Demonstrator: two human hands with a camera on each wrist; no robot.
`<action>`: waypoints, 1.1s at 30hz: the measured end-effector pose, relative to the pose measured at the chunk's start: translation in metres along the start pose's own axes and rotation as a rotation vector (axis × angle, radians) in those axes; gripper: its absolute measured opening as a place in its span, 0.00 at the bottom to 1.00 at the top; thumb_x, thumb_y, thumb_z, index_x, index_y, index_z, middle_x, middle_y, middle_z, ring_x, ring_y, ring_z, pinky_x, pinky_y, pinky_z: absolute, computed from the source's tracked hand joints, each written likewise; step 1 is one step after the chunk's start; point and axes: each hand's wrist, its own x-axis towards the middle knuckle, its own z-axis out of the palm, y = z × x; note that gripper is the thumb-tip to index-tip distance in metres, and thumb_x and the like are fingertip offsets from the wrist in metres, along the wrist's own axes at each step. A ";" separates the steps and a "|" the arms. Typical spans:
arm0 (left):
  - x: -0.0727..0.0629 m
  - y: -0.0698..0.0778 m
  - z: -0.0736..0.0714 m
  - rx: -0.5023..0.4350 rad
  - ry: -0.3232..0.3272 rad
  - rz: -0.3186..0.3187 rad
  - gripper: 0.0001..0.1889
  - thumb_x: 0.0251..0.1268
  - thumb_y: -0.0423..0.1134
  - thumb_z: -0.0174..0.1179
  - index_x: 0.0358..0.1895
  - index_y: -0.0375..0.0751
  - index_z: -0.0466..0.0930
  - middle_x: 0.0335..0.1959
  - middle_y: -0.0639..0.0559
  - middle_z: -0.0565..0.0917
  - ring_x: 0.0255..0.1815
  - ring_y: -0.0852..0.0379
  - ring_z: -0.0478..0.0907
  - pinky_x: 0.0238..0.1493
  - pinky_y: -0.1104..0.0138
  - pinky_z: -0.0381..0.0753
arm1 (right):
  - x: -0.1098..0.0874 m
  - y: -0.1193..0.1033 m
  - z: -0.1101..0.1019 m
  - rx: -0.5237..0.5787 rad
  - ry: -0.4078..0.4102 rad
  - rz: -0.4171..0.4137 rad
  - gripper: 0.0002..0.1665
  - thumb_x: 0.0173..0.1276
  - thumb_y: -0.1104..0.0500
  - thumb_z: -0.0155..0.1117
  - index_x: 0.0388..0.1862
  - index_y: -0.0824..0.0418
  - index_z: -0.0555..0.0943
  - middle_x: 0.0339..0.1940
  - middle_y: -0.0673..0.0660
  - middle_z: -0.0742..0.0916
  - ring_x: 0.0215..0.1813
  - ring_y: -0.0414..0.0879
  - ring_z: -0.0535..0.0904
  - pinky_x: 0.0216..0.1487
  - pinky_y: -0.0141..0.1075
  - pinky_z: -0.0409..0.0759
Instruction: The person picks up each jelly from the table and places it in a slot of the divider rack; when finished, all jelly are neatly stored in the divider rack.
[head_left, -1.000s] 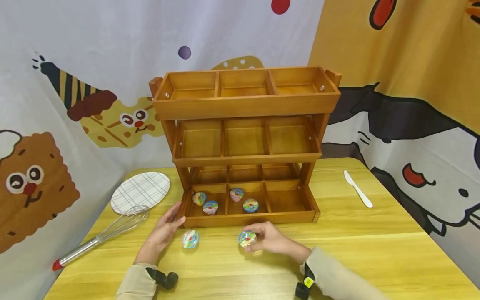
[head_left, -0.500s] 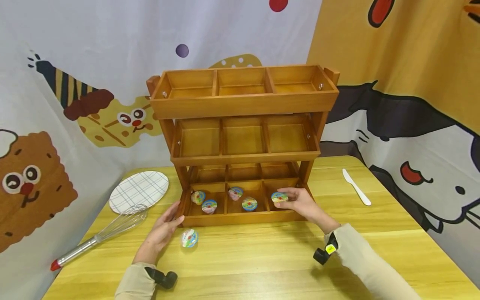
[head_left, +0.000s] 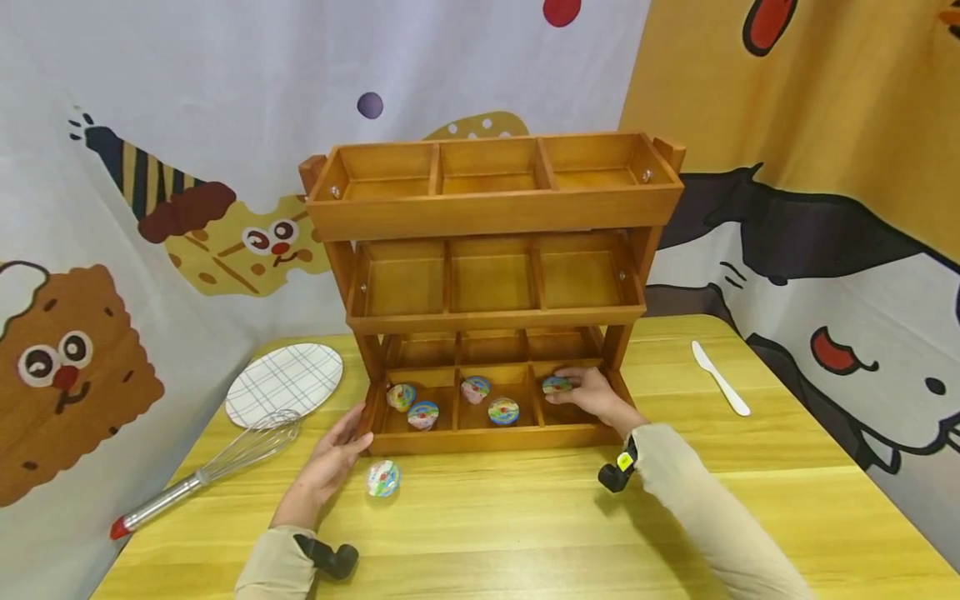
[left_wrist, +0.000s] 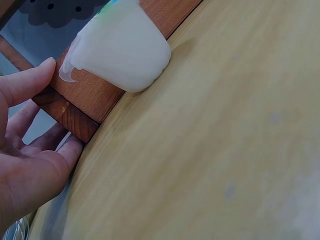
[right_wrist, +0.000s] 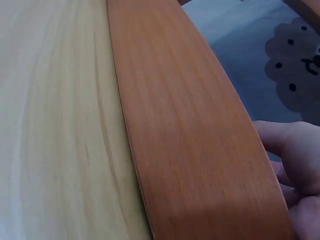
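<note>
A three-tier wooden rack (head_left: 495, 316) stands on the table. My right hand (head_left: 592, 396) reaches into the right compartment of its bottom tray and pinches a small jelly cup (head_left: 555, 384) with a blue-rimmed lid. In the right wrist view the tray's front board hides that cup and part of the hand. My left hand (head_left: 327, 467) holds the tray's left front corner, thumb at the front and fingers along the side. Beside it, a pale jelly cup (left_wrist: 122, 47) rests on the table. Two jelly cups (head_left: 423, 415) lie in the left compartment, two more (head_left: 503, 411) in the middle one.
To the left lie an oval checked plate (head_left: 285, 383) and a whisk (head_left: 217, 462) whose wires overlap the plate's edge. A white knife (head_left: 720, 379) lies on the table (head_left: 510, 533) at the right. Printed curtains (head_left: 247, 75) hang behind the rack.
My right hand has carried a jelly cup from the table in front of the rack into the bottom tray's right compartment, then further back in it. The left hand stays at the corner.
</note>
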 end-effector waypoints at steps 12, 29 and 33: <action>-0.002 -0.001 0.000 -0.008 -0.026 0.010 0.36 0.62 0.32 0.51 0.70 0.46 0.42 0.72 0.46 0.40 0.70 0.49 0.43 0.49 0.85 0.66 | 0.006 -0.004 0.011 0.067 0.032 0.032 0.32 0.49 0.59 0.69 0.54 0.65 0.71 0.49 0.64 0.79 0.50 0.52 0.75 0.47 0.38 0.76; -0.001 -0.001 0.000 -0.024 -0.020 0.017 0.36 0.61 0.30 0.51 0.70 0.45 0.43 0.72 0.44 0.39 0.70 0.49 0.42 0.49 0.85 0.68 | -0.001 -0.011 0.004 -0.028 0.121 0.002 0.31 0.54 0.55 0.65 0.56 0.65 0.70 0.51 0.67 0.79 0.51 0.56 0.76 0.48 0.42 0.77; 0.000 0.000 0.000 -0.004 -0.012 0.012 0.36 0.61 0.32 0.51 0.70 0.47 0.43 0.72 0.45 0.40 0.71 0.49 0.42 0.49 0.85 0.67 | -0.016 -0.020 0.008 0.052 0.229 -0.040 0.28 0.57 0.57 0.62 0.56 0.65 0.70 0.52 0.65 0.78 0.53 0.56 0.75 0.48 0.42 0.78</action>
